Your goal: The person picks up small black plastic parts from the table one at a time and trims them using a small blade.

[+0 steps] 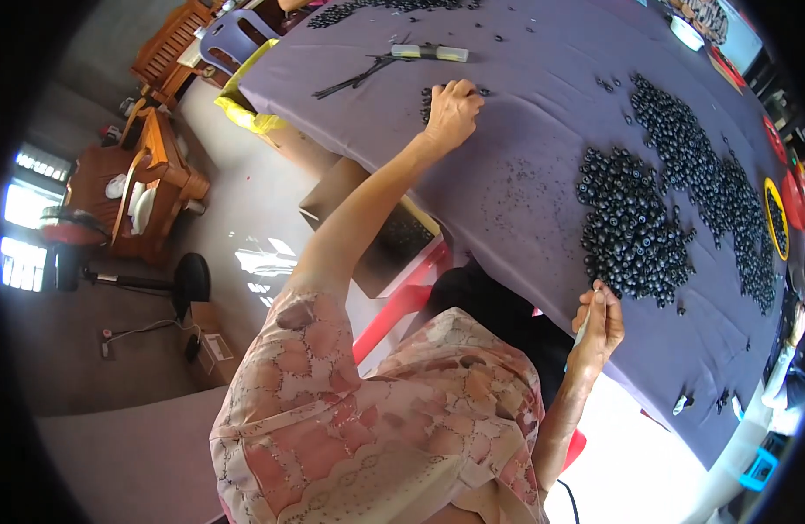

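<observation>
Sunlit flooring (263, 210) spread well to the left of the main heap (634, 227) of black round pieces, beyond the edge of the counter (533, 113). Purple cloth covered that counter, running out on every side of the main heap. Nearer the person than the main heap, and to its left, was a patterned pinkish shirt (376, 419). Wooden furniture (158, 157) stood far off to the heap's left, and a brown cardboard box (368, 281), open at the top, stood less far to its left, below the counter's edge.

Just right of the main heap and reaching beyond it stretched a longer heap (695, 157) of similar pieces. Farther right of the main heap was a yellow-rimmed tray (769, 182) with dark contents.

Left of the main heap and farther from the person, the left hand (455, 112) was lowered over the cloth with its fingers curled; the fingertips were hidden, so I could not tell whether they were clamped on anything. At the main heap's near edge, the right hand (602, 327) had thumb and fingers together, clamped on a slim pale tool (581, 330).

Beyond the left hand, to the main heap's far left, lay a bundle of thin black strips (359, 79). A small cluster (426, 105) of black pieces sat beside the left hand, also left of the main heap. Tiny dark specks (525, 183) dotted the cloth between that cluster and the main heap.
</observation>
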Demonstrator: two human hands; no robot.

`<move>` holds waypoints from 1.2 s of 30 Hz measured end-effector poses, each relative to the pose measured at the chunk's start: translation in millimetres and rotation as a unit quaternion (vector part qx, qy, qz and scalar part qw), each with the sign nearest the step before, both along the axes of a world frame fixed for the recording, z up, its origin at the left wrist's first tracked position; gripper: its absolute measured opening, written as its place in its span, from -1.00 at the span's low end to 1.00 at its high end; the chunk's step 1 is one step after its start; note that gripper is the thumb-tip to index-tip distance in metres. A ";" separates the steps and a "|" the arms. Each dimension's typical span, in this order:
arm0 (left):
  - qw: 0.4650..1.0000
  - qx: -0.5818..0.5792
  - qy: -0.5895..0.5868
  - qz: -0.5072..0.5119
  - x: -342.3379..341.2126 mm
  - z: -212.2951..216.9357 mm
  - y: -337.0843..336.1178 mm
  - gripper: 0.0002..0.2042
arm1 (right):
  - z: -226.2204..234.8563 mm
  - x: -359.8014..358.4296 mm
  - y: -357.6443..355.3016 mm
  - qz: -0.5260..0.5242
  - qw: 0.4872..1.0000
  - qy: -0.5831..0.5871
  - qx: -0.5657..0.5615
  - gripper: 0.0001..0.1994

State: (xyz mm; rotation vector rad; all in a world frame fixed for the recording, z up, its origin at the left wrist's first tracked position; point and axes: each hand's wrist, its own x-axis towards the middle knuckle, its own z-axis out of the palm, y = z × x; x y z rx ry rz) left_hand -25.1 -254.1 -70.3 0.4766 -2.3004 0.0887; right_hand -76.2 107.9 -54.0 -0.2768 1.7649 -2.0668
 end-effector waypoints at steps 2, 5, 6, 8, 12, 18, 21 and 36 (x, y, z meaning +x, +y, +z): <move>0.999 -0.040 -0.023 -0.017 -19.2 -6.3 -10.9 -0.88 | 0.6 -0.7 -2.7 -0.002 1.000 -0.002 0.006 -0.81; 0.978 -0.155 -0.135 0.022 -33.3 -13.8 -27.9 -0.87 | -2.7 1.5 -3.4 0.001 1.000 0.012 0.029 -0.80; 0.965 -0.127 -0.221 0.063 -33.8 -12.8 -32.3 -0.84 | -3.4 0.7 -3.5 0.007 1.000 0.014 0.020 -0.80; 0.955 -0.147 -0.237 0.103 -29.1 -15.9 -40.8 -0.84 | -6.0 -2.6 -2.2 0.012 1.000 0.010 0.006 -0.79; 0.964 -0.220 -0.141 0.051 -32.1 -6.3 -14.2 -0.83 | -7.7 -2.8 -2.3 0.007 1.000 0.006 0.001 -0.79; 0.937 0.179 0.001 -0.301 -57.8 -0.2 128.5 -0.81 | -10.0 -2.7 -3.4 0.016 0.999 0.023 -0.021 -0.80; 0.938 0.209 -0.003 -0.275 -71.4 -7.7 144.9 -0.79 | -9.7 -1.7 -4.4 0.015 0.999 0.023 -0.017 -0.79; 0.581 0.717 0.084 -0.377 -12.8 47.5 227.3 -0.83 | 20.2 4.1 2.9 0.021 0.999 0.029 -0.038 -0.81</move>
